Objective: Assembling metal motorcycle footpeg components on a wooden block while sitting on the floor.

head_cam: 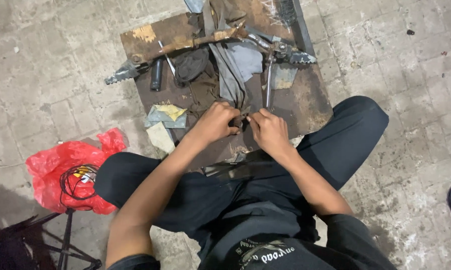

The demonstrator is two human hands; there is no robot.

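At nine o'clock in the head view, a red plastic bag (68, 170) is lying on the paved floor (45, 75) with a coil of dark wire (78, 181) resting on it. Moving right, a rusty metal plate (305, 107) is sitting flat on the floor in front of the seated person, and a toothed footpeg bar (128, 71) is poking off its edge at ten o'clock, next to a short black cylinder (156, 75). Some folded scraps of paper (165, 117) are lying just left of the hands.

At the centre, the left hand (216, 122) is curling its fingers round a small dark part (239, 120), and the right hand (269, 129) is meeting it from the other side, pinching the same piece; each grip is closing tightly on it, with the fingertips almost touching. The part is being held just above the near edge of the plate, between the person's knees. What kind of piece it is cannot be told; it is too small and mostly covered.

Beyond the hands, at twelve o'clock, a grey rag (235, 65) is draping over the plate, and a second toothed footpeg (298, 56) with a chrome rod (269, 82) is lying at one o'clock.

Judging by the pose, the person is working the small part between both hands, perhaps twisting or pulling it. The next move is likely calling for a firm counter-hold from one hand while the other is turning
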